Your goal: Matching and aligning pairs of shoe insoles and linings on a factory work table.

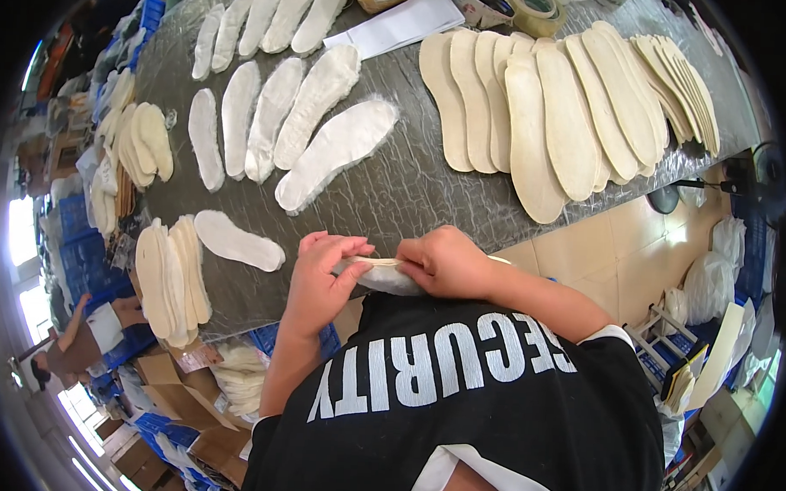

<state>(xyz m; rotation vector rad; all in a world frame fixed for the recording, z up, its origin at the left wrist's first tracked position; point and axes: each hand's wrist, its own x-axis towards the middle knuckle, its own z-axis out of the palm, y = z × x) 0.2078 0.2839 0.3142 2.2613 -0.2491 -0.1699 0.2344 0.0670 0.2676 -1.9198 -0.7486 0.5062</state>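
The left hand (323,273) and right hand (444,260), each grip pinching its pale edge, hold a fuzzy white, cream-edged insole (390,281) beside the dark grey, shiny, creased bench (412,194).

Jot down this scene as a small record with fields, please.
Left hand: holding a fluffy white piece with a cream edge
Right hand: gripping the same piece
Surface: dark table with creased covering
Left side: fluffy white insoles in rows
Right side: overlapping cream insoles
Far side: white papers, tape roll
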